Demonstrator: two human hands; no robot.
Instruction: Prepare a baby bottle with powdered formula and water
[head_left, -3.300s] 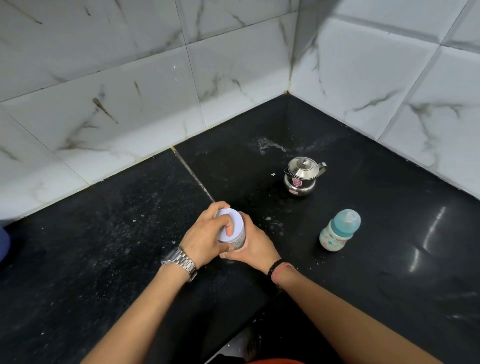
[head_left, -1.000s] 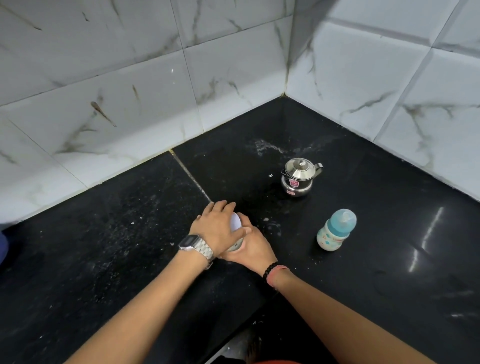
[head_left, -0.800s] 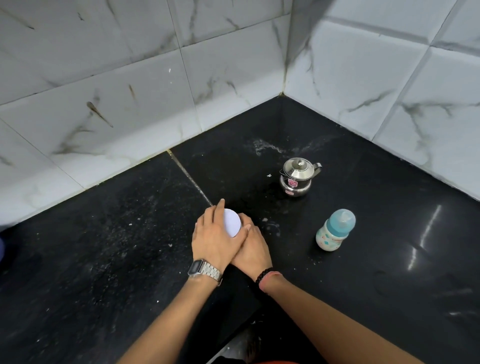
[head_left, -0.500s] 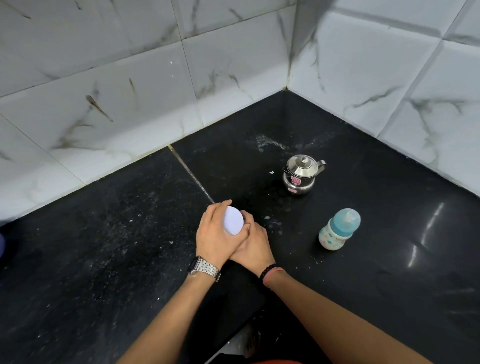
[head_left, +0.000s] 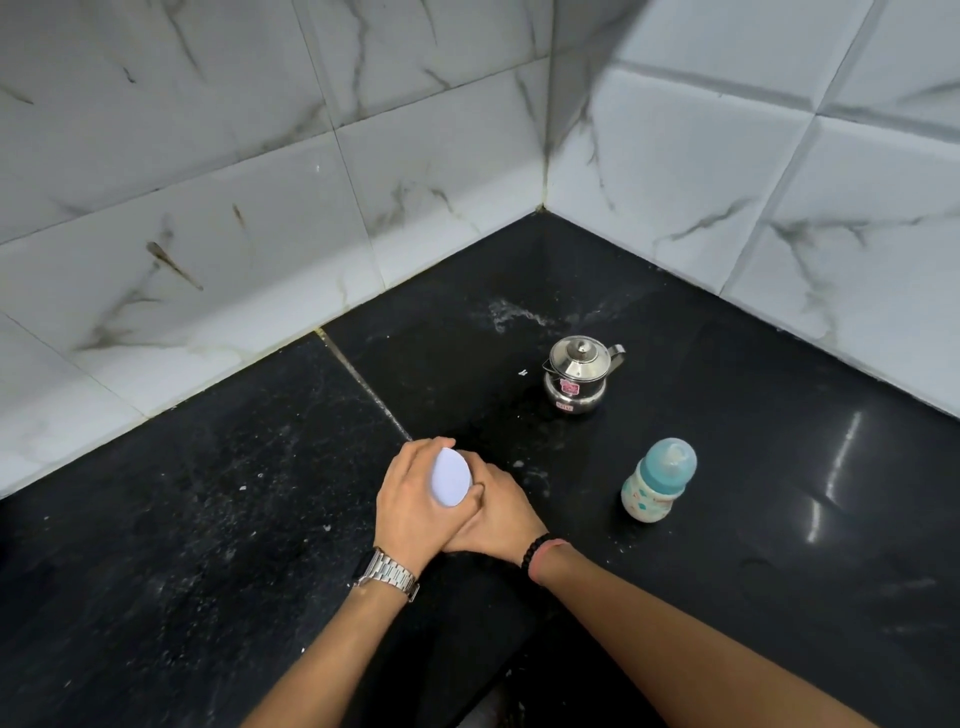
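A small jar with a white lid stands on the black counter, and both hands are wrapped around it. My left hand, with a metal watch on the wrist, grips the white lid from the left. My right hand, with a black bead bracelet on the wrist, curls round the jar's body, which is hidden under the fingers. A baby bottle with a teal cap stands upright to the right, apart from both hands. A small steel pot with lid and spout stands farther back.
White marbled tile walls meet in a corner behind the counter. Powder specks and a smear lie on the counter near the corner. The counter's front edge drops off below my forearms.
My left hand has turned on the white lid, the wrist swinging from the left side round toward me; the lid now shows tilted between the fingers. The right hand stays round the jar.
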